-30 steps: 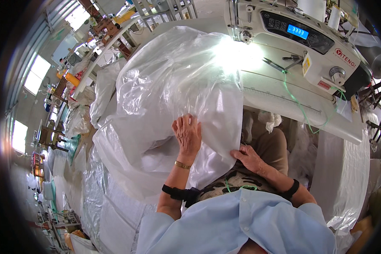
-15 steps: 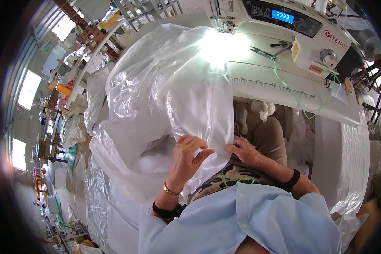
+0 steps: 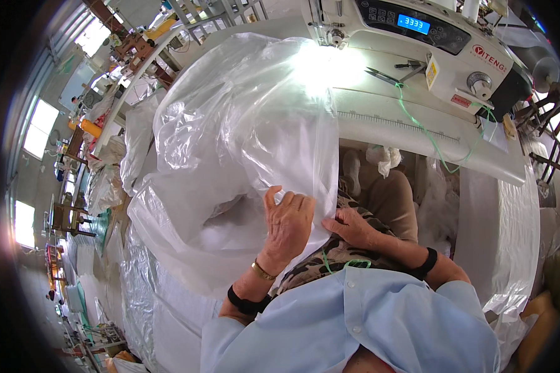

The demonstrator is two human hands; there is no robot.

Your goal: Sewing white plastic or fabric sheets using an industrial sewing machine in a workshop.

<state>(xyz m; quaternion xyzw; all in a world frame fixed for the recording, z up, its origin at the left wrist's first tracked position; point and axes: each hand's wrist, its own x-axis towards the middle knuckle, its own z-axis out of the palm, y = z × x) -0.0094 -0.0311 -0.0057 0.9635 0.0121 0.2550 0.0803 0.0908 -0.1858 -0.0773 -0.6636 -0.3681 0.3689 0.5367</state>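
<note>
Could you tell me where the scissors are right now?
The scissors lie on the sewing machine bed, upper right, beyond the plastic sheet.

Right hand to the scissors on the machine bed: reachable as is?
Probably yes. The right hand pinches the plastic bag edge at the lap; the scissors lie uncovered on the sewing machine bed straight ahead, bag to their left.

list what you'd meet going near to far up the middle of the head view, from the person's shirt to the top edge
light blue shirt → left hand and right hand on the sheet's edge → clear plastic sheet → white machine table → sewing machine
</note>
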